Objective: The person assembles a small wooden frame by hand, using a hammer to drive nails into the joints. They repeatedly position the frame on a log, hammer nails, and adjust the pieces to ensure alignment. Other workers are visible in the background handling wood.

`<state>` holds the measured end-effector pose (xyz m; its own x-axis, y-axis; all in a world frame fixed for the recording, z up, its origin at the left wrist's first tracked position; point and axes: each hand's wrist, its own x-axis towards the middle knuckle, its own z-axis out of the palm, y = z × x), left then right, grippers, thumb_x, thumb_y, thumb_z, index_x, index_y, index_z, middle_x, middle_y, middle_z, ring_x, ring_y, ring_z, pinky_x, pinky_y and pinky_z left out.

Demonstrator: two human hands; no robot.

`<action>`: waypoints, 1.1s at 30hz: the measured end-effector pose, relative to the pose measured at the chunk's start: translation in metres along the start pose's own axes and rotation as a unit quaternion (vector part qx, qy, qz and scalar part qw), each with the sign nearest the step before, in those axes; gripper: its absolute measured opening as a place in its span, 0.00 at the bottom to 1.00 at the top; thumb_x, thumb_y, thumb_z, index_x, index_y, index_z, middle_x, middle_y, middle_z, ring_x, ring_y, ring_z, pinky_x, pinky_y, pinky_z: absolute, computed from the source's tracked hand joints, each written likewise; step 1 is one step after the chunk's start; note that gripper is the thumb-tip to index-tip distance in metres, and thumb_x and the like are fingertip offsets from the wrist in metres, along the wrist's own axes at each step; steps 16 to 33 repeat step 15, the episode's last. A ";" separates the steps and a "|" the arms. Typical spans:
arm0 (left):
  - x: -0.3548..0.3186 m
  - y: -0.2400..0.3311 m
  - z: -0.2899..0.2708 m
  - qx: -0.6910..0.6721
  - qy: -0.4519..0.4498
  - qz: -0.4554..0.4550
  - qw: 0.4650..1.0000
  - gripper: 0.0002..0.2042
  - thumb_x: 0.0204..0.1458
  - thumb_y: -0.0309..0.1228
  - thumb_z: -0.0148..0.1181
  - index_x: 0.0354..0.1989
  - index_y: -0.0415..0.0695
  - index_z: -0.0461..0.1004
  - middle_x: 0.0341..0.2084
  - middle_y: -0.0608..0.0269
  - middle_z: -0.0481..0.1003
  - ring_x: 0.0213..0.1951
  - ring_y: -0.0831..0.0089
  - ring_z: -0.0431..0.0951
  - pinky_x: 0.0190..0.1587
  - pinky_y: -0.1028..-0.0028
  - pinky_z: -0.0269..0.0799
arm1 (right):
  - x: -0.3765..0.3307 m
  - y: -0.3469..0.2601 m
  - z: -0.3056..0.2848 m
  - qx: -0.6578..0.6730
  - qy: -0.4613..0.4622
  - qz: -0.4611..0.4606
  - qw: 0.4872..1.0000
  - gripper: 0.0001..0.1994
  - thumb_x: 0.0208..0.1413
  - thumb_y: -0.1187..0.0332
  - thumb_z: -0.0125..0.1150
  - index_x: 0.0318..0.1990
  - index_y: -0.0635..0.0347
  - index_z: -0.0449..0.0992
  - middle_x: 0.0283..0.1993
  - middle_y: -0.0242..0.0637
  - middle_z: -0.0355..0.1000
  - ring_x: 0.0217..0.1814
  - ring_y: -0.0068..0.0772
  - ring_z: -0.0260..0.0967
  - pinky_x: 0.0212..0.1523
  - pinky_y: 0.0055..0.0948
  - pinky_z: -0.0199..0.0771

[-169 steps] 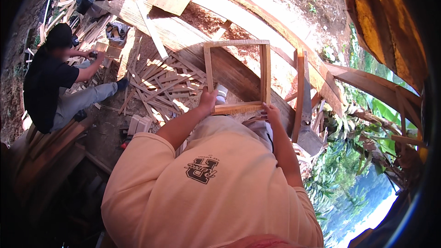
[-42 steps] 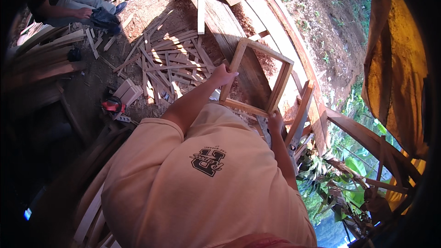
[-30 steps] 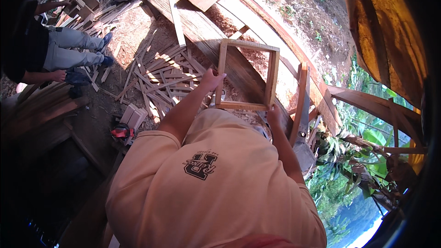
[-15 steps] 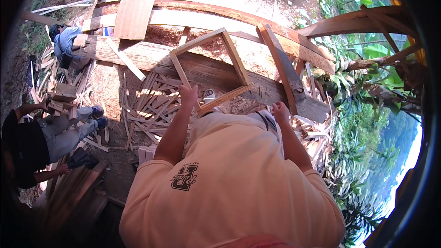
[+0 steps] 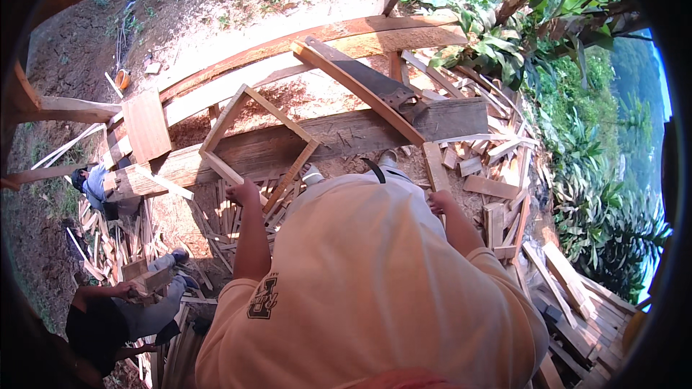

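Note:
My left hand (image 5: 245, 193) is closed around the near-left bar of a four-sided wooden frame (image 5: 281, 116). That frame is tilted over a thick weathered plank (image 5: 353, 132). My right hand (image 5: 437, 203) is by my right hip, fingers curled. A short flat board (image 5: 435, 166) lies just beyond its fingertips; whether they touch I cannot tell. What the curled fingers hold, if anything, is hidden. Ahead on the right, a handsaw (image 5: 378, 83) with a dark blade lies beside a straight wooden bar (image 5: 360, 94) set across the planks.
Long beams (image 5: 346, 32) run along the far side, with a brown panel (image 5: 146, 126) leaning at left. Scrap wood (image 5: 497, 187) is heaped at right, and slats lie below the frame. One person (image 5: 108, 320) handles wood blocks at lower left; another (image 5: 95, 186) is farther off.
My view has swung to the right, so the scene sits farther left. My left hand still grips the frame, whose lean has changed. More of the scrap pile shows near my right hand.

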<state>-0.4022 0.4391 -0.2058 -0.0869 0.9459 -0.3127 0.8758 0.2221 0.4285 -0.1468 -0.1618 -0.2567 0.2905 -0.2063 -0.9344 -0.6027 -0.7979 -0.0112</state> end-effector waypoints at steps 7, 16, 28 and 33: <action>-0.147 0.101 -0.020 0.185 0.034 0.510 0.840 0.27 0.55 0.30 0.62 0.64 0.46 0.65 0.69 0.46 0.54 0.68 0.44 0.57 0.67 0.47 0.56 | 0.066 -0.040 -0.094 0.245 0.250 -0.201 0.915 0.12 0.64 0.69 0.57 0.47 0.72 0.75 0.33 0.46 0.80 0.28 0.33 0.79 0.23 0.28 0.78; -0.184 -0.001 0.004 0.086 -0.393 0.284 0.871 0.21 0.58 0.30 0.60 0.61 0.50 0.69 0.77 0.51 0.45 0.74 0.44 0.50 0.68 0.45 0.57 | 0.105 -0.173 -0.229 0.216 0.288 -0.401 0.842 0.11 0.68 0.68 0.53 0.50 0.64 0.75 0.38 0.42 0.80 0.32 0.33 0.81 0.33 0.32 0.81; -0.184 -0.001 0.004 0.086 -0.393 0.284 0.871 0.21 0.58 0.30 0.60 0.61 0.50 0.69 0.77 0.51 0.45 0.74 0.44 0.50 0.68 0.45 0.57 | 0.105 -0.173 -0.229 0.216 0.288 -0.401 0.842 0.11 0.68 0.68 0.53 0.50 0.64 0.75 0.38 0.42 0.80 0.32 0.33 0.81 0.33 0.32 0.81; -0.184 -0.001 0.004 0.086 -0.393 0.284 0.871 0.21 0.58 0.30 0.60 0.61 0.50 0.69 0.77 0.51 0.45 0.74 0.44 0.50 0.68 0.45 0.57 | 0.105 -0.173 -0.229 0.216 0.288 -0.401 0.842 0.11 0.68 0.68 0.53 0.50 0.64 0.75 0.38 0.42 0.80 0.32 0.33 0.81 0.33 0.32 0.81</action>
